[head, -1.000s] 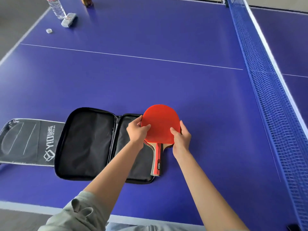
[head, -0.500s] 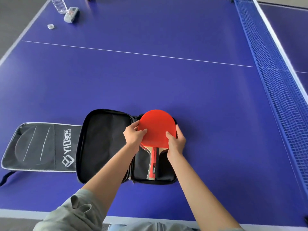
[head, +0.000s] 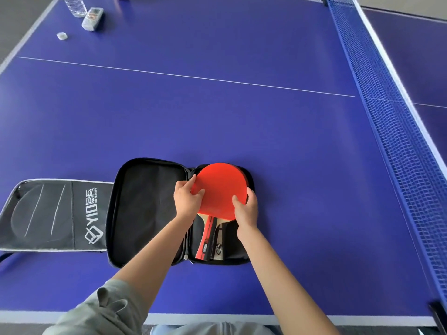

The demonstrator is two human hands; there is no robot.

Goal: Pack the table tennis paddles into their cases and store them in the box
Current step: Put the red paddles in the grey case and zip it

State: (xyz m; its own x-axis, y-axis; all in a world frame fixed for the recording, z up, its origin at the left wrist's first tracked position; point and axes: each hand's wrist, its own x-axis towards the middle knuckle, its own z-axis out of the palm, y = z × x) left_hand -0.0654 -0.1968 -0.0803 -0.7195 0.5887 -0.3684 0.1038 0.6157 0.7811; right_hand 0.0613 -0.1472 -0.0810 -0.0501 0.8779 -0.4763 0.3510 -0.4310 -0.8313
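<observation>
We have one wide-angle head view, looking forward and down across the counter [head: 242,122] from its near edge (the net [head: 396,131] runs along our right).

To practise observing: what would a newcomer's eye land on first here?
First, the red paddle, held at its edges by the left hand and right hand over the right half of the open black case near the table's front edge. Next, the blue net along the right side.
</observation>
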